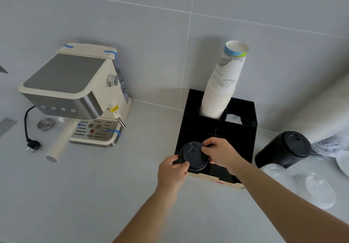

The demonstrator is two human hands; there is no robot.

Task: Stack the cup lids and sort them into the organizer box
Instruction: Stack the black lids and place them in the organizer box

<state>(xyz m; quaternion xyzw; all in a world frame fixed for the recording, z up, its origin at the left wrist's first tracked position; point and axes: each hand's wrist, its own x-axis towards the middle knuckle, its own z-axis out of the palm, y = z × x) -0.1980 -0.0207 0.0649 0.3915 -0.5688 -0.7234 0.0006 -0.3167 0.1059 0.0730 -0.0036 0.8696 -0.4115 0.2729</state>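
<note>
Both hands were on a stack of black lids [194,155] at the front-left compartment of the black organizer box [234,135]. The left hand [172,173] gripped the stack's near-left edge, thumb curled over the rim. The right hand [221,153] pinched the far-right edge, fingertips on the top lid. The stack sat at the compartment's mouth; whether it rested on the bottom could not be told. How many lids it held was hidden by the box wall and the hands.

The box stood on the grey worktop [113,186] close to the tiled wall. A tall column of white paper cups [224,84], nested mouth-down, rose tilted out of a rear compartment. Beside it in the rear-right compartment lay something pale and crumpled, too dim to identify. A strip of tan cardboard showed under the box's front edge.

Right of the box, a second, taller stack of black lids [283,150] stood on the worktop, apart from the box. In front of it lay clear plastic lids [319,190], loose and overlapping, next to clear wrapping.

Well to the left sat a cream and steel espresso machine [75,95] with blue tape on its corners, its unplugged black cord [28,131] lying on the worktop.
</note>
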